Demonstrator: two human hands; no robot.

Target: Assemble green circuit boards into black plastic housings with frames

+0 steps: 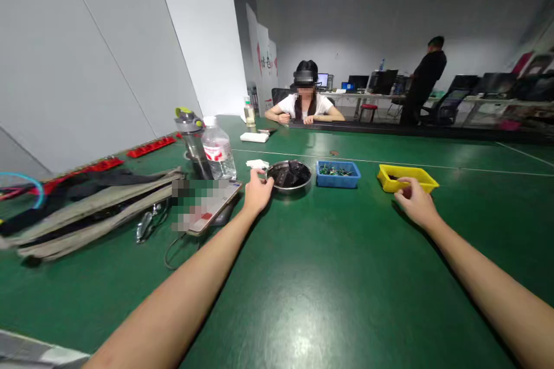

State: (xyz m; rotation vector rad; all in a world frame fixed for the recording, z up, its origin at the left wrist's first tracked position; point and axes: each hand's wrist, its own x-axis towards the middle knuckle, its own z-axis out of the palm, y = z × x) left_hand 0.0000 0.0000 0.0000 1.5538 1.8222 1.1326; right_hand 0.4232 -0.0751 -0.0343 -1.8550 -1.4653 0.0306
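My left hand is at the left side of a round metal bowl, its thumb and fingers closed on the rim. Dark black pieces fill the bowl, one standing above the rest. On the right, my right hand is at the front of a yellow plastic bin. Its thumb and fingers are curved and apart, with nothing visible between them. Some dark contents show in the bin, partly hidden by the fingers. Between the hands sits a blue bin holding many small green and metallic parts.
To the left stand a phone on a stand, a water bottle, a grey tumbler and a cloth bag. A white packet lies farther back. Across the green table sits a person; another stands behind.
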